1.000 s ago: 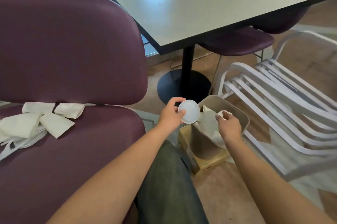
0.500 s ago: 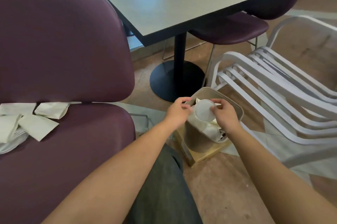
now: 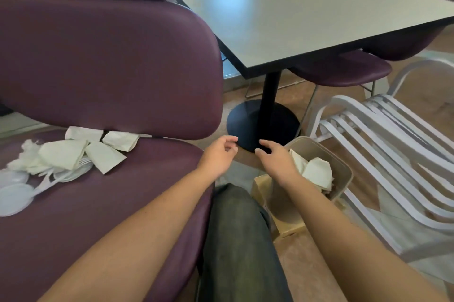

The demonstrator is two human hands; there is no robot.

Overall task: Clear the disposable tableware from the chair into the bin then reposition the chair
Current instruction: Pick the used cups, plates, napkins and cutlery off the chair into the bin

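A maroon padded chair (image 3: 103, 203) fills the left. On its seat lie folded white paper napkins (image 3: 81, 152), white plastic cutlery (image 3: 49, 179) and white lids (image 3: 14, 197). A beige bin (image 3: 341, 174) stands on the floor to the right of my knee, holding crumpled white paper and tableware (image 3: 317, 171). My left hand (image 3: 218, 156) hovers empty past the seat's right edge, fingers loosely curled. My right hand (image 3: 277, 159) is empty too, fingers relaxed, just left of the bin's rim.
A grey square table (image 3: 319, 21) on a black pedestal base (image 3: 262, 127) stands ahead. A white slatted chair (image 3: 393, 154) lies to the right of the bin. Another maroon seat (image 3: 344, 71) sits under the table. My dark-trousered leg (image 3: 238, 240) is between chair and bin.
The white lid that my hands held over the bin is gone from them. Both hands have left the bin and moved left, empty. The view has swung left toward the chair.
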